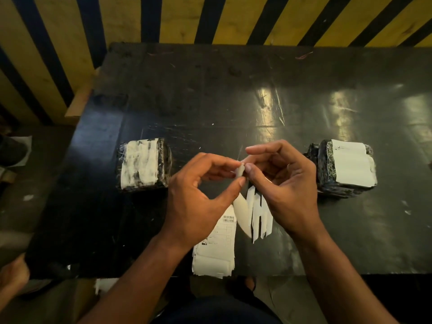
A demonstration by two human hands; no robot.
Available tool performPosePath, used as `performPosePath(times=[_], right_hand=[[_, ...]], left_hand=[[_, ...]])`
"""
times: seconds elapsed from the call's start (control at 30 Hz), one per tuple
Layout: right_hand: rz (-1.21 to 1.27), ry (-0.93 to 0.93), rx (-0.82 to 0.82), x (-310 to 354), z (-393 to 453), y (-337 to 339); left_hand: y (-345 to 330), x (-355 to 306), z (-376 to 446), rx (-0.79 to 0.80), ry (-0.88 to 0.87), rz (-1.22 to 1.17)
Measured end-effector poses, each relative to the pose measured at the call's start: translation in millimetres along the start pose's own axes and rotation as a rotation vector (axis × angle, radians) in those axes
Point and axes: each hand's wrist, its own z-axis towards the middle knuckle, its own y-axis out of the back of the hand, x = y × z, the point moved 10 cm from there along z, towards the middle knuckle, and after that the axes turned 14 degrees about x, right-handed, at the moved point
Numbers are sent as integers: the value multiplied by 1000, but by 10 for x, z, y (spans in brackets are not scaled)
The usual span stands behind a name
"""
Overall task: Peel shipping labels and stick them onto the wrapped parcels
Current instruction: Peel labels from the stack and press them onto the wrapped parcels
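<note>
Labels: stack point(214, 249) lies flat at near table edge, centre; one more held up between both hands, just above it.
L parcel point(143, 163): black wrap, white patch on top looks smeared/torn; can't tell if it's a good label.
L hand point(198, 195): thumb + forefinger curled, pinching the top corner of label being peeled point(240, 171); other fingers tucked under.
Peel: liner point(242, 213) and cut white strips point(260, 213) hang down from the pinch; looks mid-peel, not yet stuck.
R hand point(287, 181): fingertips pinch same corner from other side, forefinger arched over top.
R parcel point(346, 168): clean white label already on top, looks done.
Table point(210, 94): dark, scuffed.
Left to do: finish peel, stick, prob on L parcel.
</note>
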Motion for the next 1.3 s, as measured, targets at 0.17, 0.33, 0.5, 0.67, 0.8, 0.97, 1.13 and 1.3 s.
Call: performPosePath(times=[0.17, 0.33, 0.5, 0.67, 0.8, 0.97, 1.13, 1.3], right_hand=[[18, 1, 17, -4, 6, -24], [-6, -15, 20, -51, 10, -46], [-116, -22, -2, -114, 0, -72], [-189, -38, -98, -176, -44, -5], [-155, -35, -124, -164, -42, -26], [2, -76, -113, -231, -1, -88], [154, -120, -96, -271, 0, -150], [132, -145, -98, -288, -8, -175]], left_hand=[[-20, 71, -2, 20, 36, -97], [2, 91, -19, -10, 54, -147], [54, 147, -44, -108, 85, -125], [127, 154, -54, -174, 38, -61], [98, 152, -64, -180, 29, 1], [84, 135, -98, -200, 2, -34], [80, 113, -129, -204, -14, -19], [113, 159, -169, -240, 3, -35]])
